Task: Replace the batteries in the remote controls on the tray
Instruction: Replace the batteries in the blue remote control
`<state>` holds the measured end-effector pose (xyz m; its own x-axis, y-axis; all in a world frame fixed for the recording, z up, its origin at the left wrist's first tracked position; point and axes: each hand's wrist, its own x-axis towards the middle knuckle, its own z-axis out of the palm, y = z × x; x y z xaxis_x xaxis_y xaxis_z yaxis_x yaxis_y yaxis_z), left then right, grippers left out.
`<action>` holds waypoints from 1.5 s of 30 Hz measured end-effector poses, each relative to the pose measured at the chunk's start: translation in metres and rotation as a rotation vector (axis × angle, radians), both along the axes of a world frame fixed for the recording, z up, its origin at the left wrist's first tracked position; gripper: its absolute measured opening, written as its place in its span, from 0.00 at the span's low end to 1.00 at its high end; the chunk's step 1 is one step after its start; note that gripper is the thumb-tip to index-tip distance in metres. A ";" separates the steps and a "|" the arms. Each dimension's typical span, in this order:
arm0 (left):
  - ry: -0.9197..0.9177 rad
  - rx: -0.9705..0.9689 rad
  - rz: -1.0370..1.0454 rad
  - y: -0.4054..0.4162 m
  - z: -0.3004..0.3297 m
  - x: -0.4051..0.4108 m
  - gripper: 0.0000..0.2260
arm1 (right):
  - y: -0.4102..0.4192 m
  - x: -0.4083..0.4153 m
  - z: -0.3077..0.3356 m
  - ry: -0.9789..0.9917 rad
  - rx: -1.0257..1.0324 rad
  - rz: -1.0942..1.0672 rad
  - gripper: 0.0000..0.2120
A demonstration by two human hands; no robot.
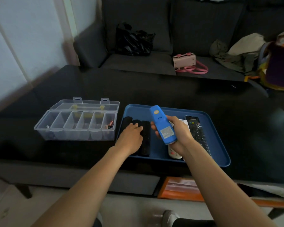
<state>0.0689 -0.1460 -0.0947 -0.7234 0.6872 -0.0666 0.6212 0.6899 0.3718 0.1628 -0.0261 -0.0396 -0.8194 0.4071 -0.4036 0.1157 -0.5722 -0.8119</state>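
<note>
Right hand [179,133] grips blue remote [162,124], its grey label unreadable; left hand [131,135] rests flat on black remotes [145,138].

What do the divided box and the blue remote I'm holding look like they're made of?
Divided box: clear rigid plastic, glossy; you see through its walls and open lid. Blue remote in the right hand: probably matte plastic or a rubbery sleeve, with a grey label.
</note>
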 end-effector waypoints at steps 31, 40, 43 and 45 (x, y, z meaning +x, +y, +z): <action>0.217 0.354 -0.091 -0.003 0.037 0.014 0.23 | -0.012 0.001 -0.014 0.113 0.377 0.159 0.17; 0.289 0.528 -0.055 0.003 0.032 0.014 0.16 | -0.011 -0.001 -0.016 0.073 0.344 0.124 0.16; 0.291 0.615 -0.156 0.007 0.027 0.015 0.15 | -0.009 0.002 -0.016 0.057 0.317 0.125 0.15; 0.305 0.580 -0.240 0.010 0.023 0.015 0.15 | -0.006 0.004 -0.015 0.059 0.295 0.118 0.15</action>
<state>0.0838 -0.1364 -0.0716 -0.4753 0.6935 0.5414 0.8667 0.2632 0.4238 0.1673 -0.0325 -0.0549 -0.8861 0.4006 -0.2329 0.1149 -0.2969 -0.9480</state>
